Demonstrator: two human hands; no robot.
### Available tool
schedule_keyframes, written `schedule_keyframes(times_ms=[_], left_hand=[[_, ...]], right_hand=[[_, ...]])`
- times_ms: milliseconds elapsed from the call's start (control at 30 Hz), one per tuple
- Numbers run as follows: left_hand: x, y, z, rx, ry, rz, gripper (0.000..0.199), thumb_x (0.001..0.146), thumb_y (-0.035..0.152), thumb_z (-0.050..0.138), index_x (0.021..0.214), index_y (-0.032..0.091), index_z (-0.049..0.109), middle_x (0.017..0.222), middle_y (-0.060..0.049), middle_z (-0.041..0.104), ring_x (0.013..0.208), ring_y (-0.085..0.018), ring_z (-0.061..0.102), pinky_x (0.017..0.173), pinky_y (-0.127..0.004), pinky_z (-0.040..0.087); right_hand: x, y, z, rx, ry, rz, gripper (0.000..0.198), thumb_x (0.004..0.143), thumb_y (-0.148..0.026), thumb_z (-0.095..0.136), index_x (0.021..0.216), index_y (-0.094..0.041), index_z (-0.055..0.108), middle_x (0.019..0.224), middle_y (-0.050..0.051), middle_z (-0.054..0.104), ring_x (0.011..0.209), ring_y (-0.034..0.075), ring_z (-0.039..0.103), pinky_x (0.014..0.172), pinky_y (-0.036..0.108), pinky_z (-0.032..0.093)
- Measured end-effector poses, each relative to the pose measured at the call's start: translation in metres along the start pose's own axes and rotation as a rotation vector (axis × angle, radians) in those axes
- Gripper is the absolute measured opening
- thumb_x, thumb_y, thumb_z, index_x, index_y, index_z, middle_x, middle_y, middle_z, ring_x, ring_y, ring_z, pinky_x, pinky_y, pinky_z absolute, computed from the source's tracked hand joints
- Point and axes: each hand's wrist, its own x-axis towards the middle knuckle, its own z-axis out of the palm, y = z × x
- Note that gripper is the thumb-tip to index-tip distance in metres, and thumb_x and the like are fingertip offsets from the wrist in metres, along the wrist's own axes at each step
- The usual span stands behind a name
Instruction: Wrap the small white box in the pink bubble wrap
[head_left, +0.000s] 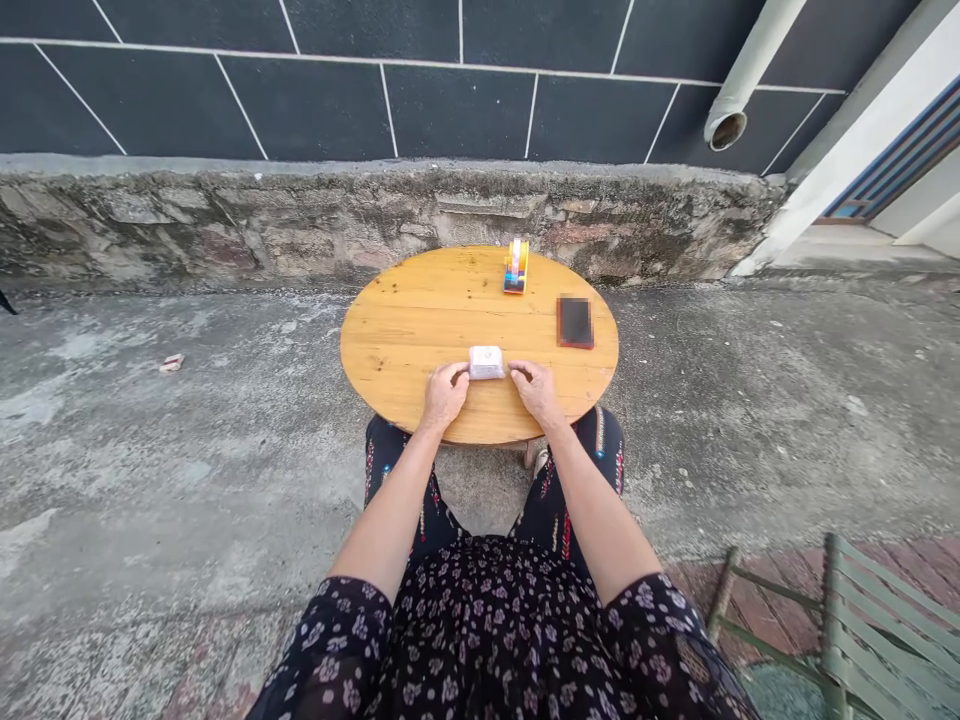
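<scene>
A small white packet (486,362) lies flat near the front of the round wooden table (420,320). My left hand (447,392) rests at its left end, with curved fingertips at or very close to the edge. The thumb and fingers there are apart, and I see no grip around the packet. To the right, my right hand (533,387) sits on the table with its fingers loosely bent and a small gap between them and the packet. Nothing shows in that hand.
A yellow tape dispenser (516,268) stands at the table's back. A dark, blurred rectangular object with a reddish border (575,322) lies at the right. Behind runs a stone wall base (300,225). A green slatted chair (885,620) is at the lower right.
</scene>
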Motion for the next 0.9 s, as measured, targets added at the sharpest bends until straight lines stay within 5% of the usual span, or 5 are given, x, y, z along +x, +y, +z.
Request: schedule_keyframes(times_ms=[233,533,767,900], left_hand=[[0.0018,-0.0056,0.0036,0.085,-0.050,0.008,0.038,0.085,0.016,0.050,0.120,0.020,0.065,0.126,-0.009,0.065,0.123,-0.027,0.054,0.110,-0.046,0.038],[0.0047,-0.0045,0.0035,0.137,-0.128,0.016,0.037,0.088,0.019,0.045,0.120,0.023,0.065,0.127,-0.008,0.065,0.127,-0.027,0.051,0.112,-0.048,0.034],[0.0038,-0.0039,0.0042,0.154,-0.116,-0.004,0.054,0.087,0.018,0.044,0.141,0.016,0.045,0.141,-0.013,0.053,0.132,-0.028,0.047,0.113,-0.049,0.032],[0.0062,-0.0058,0.0061,0.156,-0.161,0.000,0.055,0.088,0.017,0.043,0.143,0.021,0.044,0.144,-0.010,0.052,0.136,-0.027,0.044,0.114,-0.051,0.029]], right_hand=[[-0.0004,-0.0084,0.0011,-0.076,-0.092,-0.027,0.041,0.089,-0.020,0.054,0.129,-0.027,0.058,0.137,0.006,0.059,0.136,0.024,0.043,0.112,0.049,0.028],[0.0022,-0.0092,0.0038,-0.149,-0.151,-0.094,0.032,0.094,-0.023,0.048,0.122,-0.029,0.062,0.132,0.002,0.063,0.134,0.023,0.045,0.110,0.046,0.029],[-0.0018,-0.0110,0.0020,-0.142,-0.133,-0.112,0.062,0.087,-0.017,0.049,0.147,-0.022,0.036,0.148,0.010,0.047,0.140,0.025,0.037,0.113,0.046,0.026],[-0.0006,-0.0101,0.0026,-0.124,-0.179,-0.148,0.062,0.087,-0.015,0.047,0.148,-0.024,0.036,0.149,0.008,0.045,0.143,0.023,0.034,0.116,0.046,0.021]])
